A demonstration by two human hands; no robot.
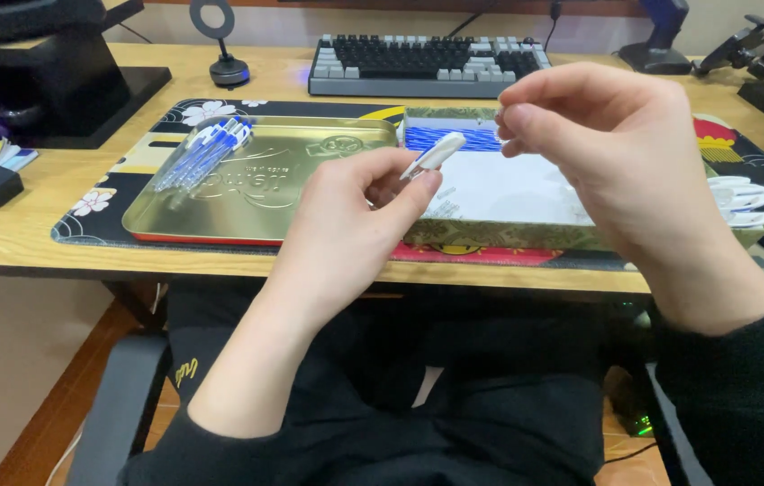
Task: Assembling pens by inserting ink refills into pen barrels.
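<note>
Wooden counter with a patterned desk mat, a mechanical keyboard at the back. On the mat: a shallow gold tin lid carrying a bundle of blue-and-white pens, and beside it an open tin box with blue refills at its far end. I note my left hand pinched on a white pen cap, held above the box's near left corner. Cap's long axis runs up and to the right, its upper end aimed at my right hand. Right hand has fingertips closed together, just beside the cap; whether it holds anything I cannot tell. More white caps lie at far right.
</note>
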